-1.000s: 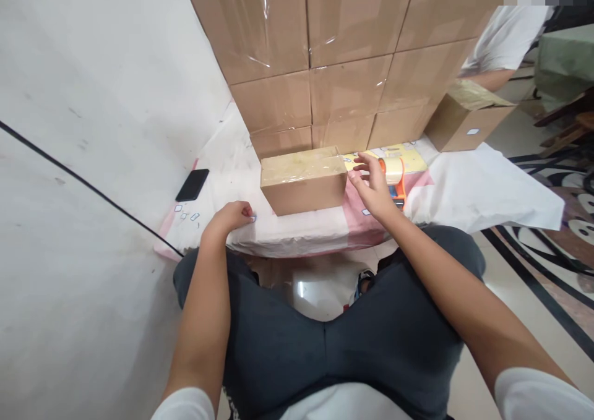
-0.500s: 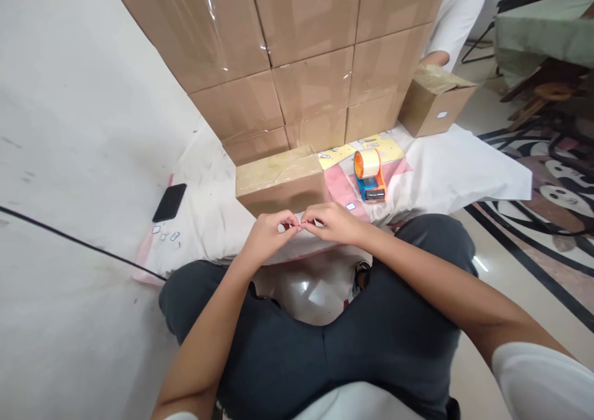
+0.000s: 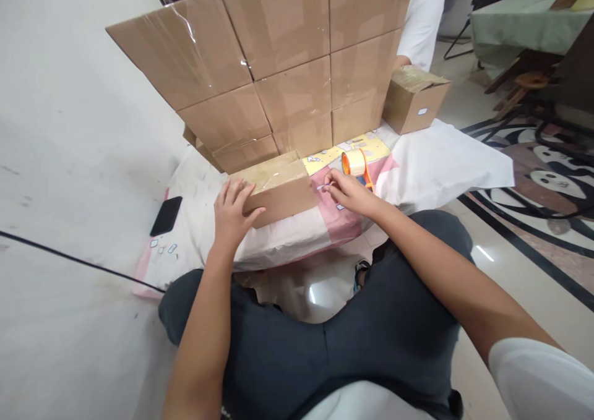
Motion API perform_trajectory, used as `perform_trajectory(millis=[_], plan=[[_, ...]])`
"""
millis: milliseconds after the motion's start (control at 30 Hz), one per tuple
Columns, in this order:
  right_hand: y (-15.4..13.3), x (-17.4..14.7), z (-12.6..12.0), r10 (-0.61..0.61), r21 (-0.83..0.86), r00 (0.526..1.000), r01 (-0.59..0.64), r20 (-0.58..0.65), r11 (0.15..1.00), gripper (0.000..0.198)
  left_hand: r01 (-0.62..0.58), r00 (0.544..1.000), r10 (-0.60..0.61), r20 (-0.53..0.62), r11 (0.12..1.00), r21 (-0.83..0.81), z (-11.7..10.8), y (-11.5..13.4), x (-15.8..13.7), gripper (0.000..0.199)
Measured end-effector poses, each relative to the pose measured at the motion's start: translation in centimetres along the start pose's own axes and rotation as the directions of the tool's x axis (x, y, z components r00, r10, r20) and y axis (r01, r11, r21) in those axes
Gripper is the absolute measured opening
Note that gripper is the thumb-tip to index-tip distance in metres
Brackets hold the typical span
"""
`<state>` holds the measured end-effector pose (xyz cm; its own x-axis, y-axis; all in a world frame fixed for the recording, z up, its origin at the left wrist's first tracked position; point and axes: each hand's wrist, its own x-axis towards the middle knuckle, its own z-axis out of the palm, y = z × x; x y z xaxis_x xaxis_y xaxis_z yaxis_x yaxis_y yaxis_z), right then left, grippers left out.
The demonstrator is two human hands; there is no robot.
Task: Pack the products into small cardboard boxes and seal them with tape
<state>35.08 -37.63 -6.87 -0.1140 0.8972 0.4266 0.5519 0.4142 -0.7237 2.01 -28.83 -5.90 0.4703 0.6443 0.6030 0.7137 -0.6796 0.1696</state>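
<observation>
A closed, taped cardboard box lies lengthwise on the table in front of me. My left hand rests on its left end, fingers spread over the top edge and thumb against the front side. Beyond the box's right end, my right hand is closed in a pinch. A small white sticker pokes out from its fingertips. Just behind that hand stands a tape dispenser with an orange frame and a wide roll, partly covered by the hand.
Stacked cardboard boxes rise like a wall behind. At the right stands another box bearing a small white label; a person in a white sleeve is behind it. A black phone lies left on the tablecloth.
My hands were together, fingertips meeting in front of the box. Now they are apart: the left has moved onto the box's left end, the right toward the tape dispenser with the sticker.
</observation>
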Motion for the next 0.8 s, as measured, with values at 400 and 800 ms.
perform_trajectory(millis=[400,800], plan=[[1.4,0.8,1.7,-0.116,0.003,0.980,0.117,0.162,0.993,0.004,-0.088,0.995,0.072,-0.070,0.958,-0.274,0.4,-4.1,0.2,0.042],[2.8,3.1,4.2,-0.091,0.107,0.994,0.083,0.064,0.991,0.014,-0.033,0.999,0.030,-0.017,0.966,-0.257,0.3,-4.0,0.1,0.040]])
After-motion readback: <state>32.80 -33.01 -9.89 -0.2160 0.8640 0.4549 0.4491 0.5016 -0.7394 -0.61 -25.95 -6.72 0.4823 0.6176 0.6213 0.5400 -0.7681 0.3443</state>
